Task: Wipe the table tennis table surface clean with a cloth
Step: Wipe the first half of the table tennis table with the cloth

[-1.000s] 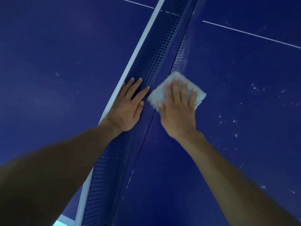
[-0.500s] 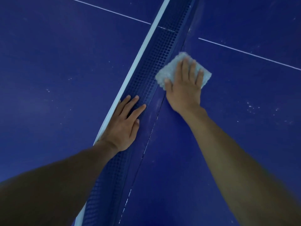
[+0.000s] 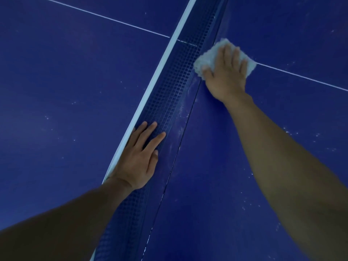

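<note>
Cloth (image 3: pixel 211 53) flat beneath right hand's (image 3: pixel 226 76) fingers (image 3: pixel 227 53)

The pale, nubbly cloth (image 3: pixel 206 57) lies flat on my dark blue counter (image 3: pixel 235 176), just beside the net, over the white centre line; white specks dot the counter.

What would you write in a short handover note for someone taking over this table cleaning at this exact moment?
Right hand: flat on the cloth, pressing it to the table beside the net, at the white centre line.
Left hand: open, holding the net aside.
Done: cannot tell how much has been wiped.
Left: white specks show on the right half, and faint ones on the left half.
</note>
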